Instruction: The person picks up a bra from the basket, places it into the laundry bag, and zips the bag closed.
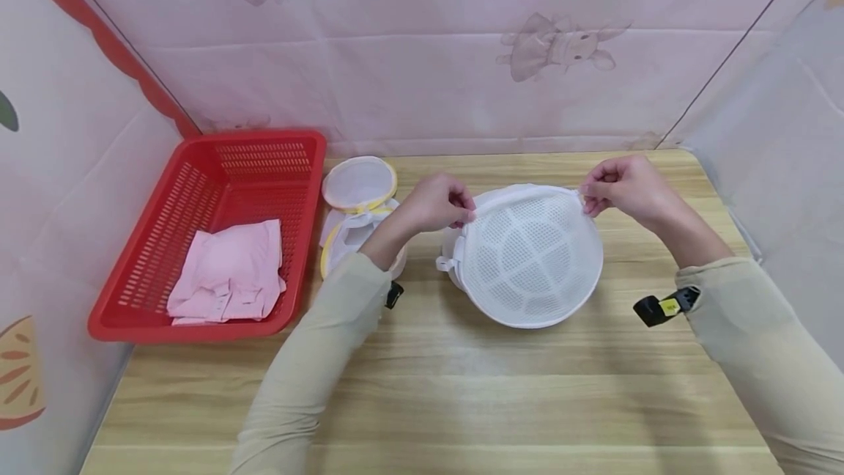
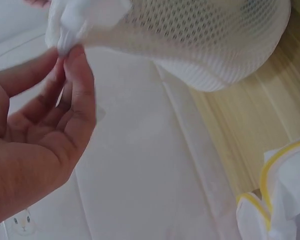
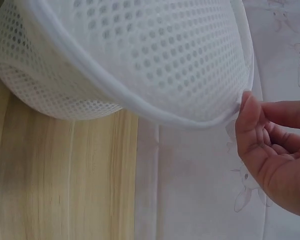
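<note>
A round white mesh laundry bag (image 1: pixel 532 259) stands on the wooden table, its circular lid facing up and tilted toward me. My left hand (image 1: pixel 438 204) pinches the bag's rim at the left; in the left wrist view, thumb and forefinger (image 2: pixel 80 70) meet on the white edging there. On the opposite side my right hand (image 1: pixel 623 185) pinches the edge near the back, and the right wrist view shows its fingertips (image 3: pixel 246 107) on the piped rim. A small white tab (image 1: pixel 445 264) sticks out at the bag's left.
At the left stands a red plastic basket (image 1: pixel 300 240) with a folded pink garment (image 1: pixel 227 270) in it. Between basket and bag lie white mesh bags with yellow trim (image 1: pixel 359 183), partly behind my left forearm. A pink fabric wall (image 1: pixel 409 94) rises behind the table (image 1: pixel 501 402).
</note>
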`<state>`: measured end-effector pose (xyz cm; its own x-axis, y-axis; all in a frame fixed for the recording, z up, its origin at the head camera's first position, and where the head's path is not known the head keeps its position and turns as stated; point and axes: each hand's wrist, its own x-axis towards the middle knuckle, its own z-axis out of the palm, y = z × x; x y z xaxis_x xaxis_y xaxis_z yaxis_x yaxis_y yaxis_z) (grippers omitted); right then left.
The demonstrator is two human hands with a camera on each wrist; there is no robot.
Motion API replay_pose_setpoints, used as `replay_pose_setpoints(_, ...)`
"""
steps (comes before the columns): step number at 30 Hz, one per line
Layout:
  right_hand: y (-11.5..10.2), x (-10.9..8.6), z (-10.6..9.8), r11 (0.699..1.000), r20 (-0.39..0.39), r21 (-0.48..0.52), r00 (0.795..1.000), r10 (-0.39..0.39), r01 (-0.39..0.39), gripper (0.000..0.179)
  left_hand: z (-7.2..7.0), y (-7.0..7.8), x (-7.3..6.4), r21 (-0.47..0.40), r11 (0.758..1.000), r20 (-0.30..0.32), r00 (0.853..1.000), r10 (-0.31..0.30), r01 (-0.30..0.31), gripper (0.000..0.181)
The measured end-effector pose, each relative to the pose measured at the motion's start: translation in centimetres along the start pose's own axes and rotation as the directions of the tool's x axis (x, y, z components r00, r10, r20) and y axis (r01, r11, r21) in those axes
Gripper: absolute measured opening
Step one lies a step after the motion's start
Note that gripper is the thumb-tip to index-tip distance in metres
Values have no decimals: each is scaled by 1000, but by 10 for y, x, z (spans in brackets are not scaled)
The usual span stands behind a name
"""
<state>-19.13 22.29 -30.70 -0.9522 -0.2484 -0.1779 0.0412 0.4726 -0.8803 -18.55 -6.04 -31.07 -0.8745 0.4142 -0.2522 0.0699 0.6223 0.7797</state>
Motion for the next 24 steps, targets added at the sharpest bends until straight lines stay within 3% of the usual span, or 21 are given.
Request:
replay_pose_setpoints(5, -4, -1, 1, 1000, -30, -15, 1000, -11, 10, 15, -3, 6, 0, -7, 1000, 41, 999, -3, 3, 8)
replay_pose_setpoints(15, -18, 2, 7, 999, -41, -25, 998, -39, 38, 15, -1, 17, 10, 47, 999, 30, 1000, 5, -6, 8)
replay_pose_setpoints(24, -18, 4, 11, 999, -39, -18, 999, -29, 28, 15, 3, 10, 9, 65, 997, -68, 997, 32, -28, 7)
